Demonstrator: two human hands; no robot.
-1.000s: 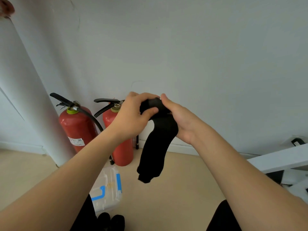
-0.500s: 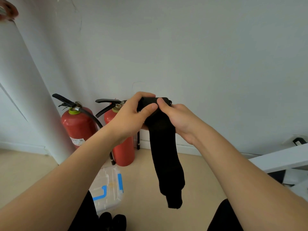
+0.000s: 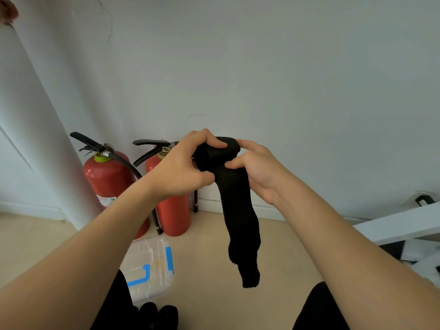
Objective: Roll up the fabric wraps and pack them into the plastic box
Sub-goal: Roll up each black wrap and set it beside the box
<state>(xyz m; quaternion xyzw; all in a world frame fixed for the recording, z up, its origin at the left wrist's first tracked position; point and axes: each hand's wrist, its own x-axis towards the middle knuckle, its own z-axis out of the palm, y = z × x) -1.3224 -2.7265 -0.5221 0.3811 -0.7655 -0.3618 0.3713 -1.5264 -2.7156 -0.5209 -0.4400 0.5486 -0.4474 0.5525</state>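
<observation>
A black fabric wrap [image 3: 239, 210] is held up in the air in front of me, its top end wound into a small roll and its long tail hanging down. My left hand [image 3: 183, 170] grips the roll from the left, fingers over its top. My right hand [image 3: 258, 170] pinches the wrap from the right, thumb on the fabric just under the roll. The clear plastic box [image 3: 148, 270] with blue latches lies shut on the floor below my left forearm. Two black rolled wraps [image 3: 158, 315] sit at the bottom edge near the box.
Two red fire extinguishers [image 3: 109, 177] [image 3: 172, 213] stand against the white wall behind my left hand. A white pillar [image 3: 31, 129] rises at the left. A white bench-like surface [image 3: 400, 222] juts in from the right. My dark-trousered knees frame the beige floor [image 3: 207, 258].
The tail first dropped and straightened out of a bunched curl. Now my fingers have turned the roll at the top, and the hanging tail is a little shorter than half a second ago.
</observation>
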